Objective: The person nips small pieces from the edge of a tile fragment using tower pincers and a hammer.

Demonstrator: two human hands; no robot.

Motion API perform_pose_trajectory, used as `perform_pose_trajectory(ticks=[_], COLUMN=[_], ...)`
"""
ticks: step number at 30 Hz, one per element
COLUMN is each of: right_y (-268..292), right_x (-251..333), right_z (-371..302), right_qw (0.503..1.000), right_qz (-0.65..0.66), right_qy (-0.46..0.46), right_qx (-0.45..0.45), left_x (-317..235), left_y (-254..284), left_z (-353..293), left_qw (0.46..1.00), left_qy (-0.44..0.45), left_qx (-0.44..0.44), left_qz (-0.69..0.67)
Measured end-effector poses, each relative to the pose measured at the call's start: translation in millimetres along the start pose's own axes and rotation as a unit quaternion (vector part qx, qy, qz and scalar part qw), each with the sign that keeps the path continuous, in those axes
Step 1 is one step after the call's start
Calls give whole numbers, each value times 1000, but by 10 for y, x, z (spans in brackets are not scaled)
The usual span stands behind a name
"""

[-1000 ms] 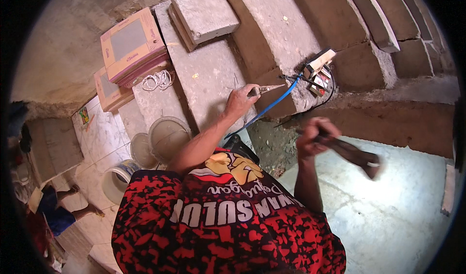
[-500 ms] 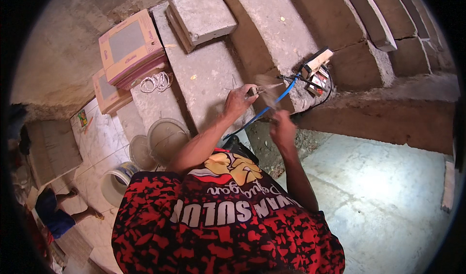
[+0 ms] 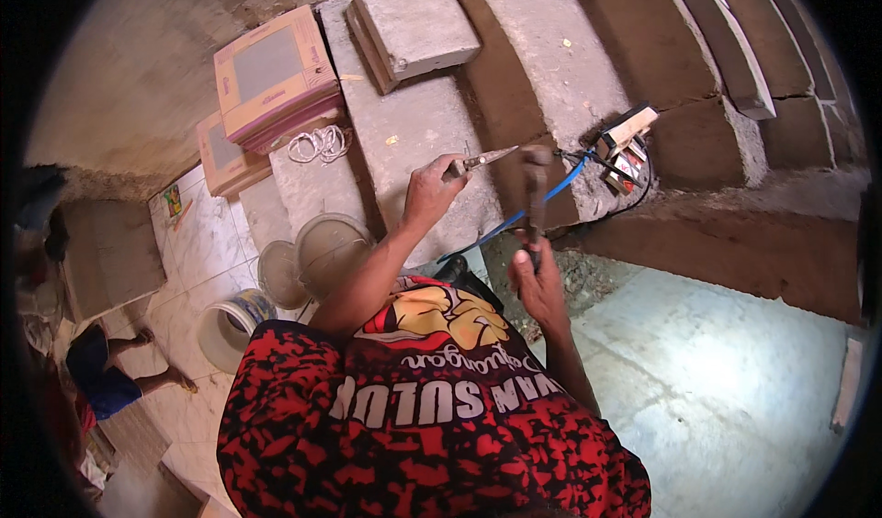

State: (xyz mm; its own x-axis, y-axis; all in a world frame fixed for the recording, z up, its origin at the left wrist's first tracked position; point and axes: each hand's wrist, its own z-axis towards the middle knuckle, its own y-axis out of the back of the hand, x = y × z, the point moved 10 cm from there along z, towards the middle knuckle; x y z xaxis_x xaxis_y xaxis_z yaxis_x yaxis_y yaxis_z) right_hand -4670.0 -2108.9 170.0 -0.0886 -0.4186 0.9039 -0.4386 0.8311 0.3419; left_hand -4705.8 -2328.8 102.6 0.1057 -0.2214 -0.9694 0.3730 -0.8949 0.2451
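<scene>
My left hand point(image 3: 432, 190) is closed round a slim tool with a pointed metal end point(image 3: 487, 159), held over the lower concrete step point(image 3: 418, 123) with its tip to the right. Its exact kind is unclear. In my right hand point(image 3: 542, 284) is a hammer point(image 3: 536, 208), gripped by the handle. The slightly blurred hammer head stands just right of the tool's tip; I cannot tell whether they touch. A blue strap or cable point(image 3: 557, 187) runs behind the hammer toward a small bundled block with black cords point(image 3: 627, 141) on the step.
Curved concrete steps point(image 3: 643, 40) rise at the upper right. A loose concrete block point(image 3: 418, 17) lies beside stacked tile boxes point(image 3: 276, 68) and a coil of pale cord point(image 3: 317, 143). Buckets point(image 3: 333, 253) stand at left. Another person's legs point(image 3: 138, 362) show at far left.
My left hand and its tool have shifted left across the step. The hammer, a blur before, now stands out with its head up. The whole view has swung slightly.
</scene>
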Motion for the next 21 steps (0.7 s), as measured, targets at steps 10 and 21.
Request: perform_pose_trajectory(ticks=[10,21], right_y=[-17,-283], right_x=[859,613], right_z=[-151,111], right_qw=[966,958], right_qz=[-87,-253], right_qy=[243,135], right_qx=[-25,11], left_x=[140,77], left_y=[56,-6], left_z=[-40,-69], left_qw=[996,994], left_qy=[-70,-98], left_qx=[-45,-48], left_qz=[-12,-18])
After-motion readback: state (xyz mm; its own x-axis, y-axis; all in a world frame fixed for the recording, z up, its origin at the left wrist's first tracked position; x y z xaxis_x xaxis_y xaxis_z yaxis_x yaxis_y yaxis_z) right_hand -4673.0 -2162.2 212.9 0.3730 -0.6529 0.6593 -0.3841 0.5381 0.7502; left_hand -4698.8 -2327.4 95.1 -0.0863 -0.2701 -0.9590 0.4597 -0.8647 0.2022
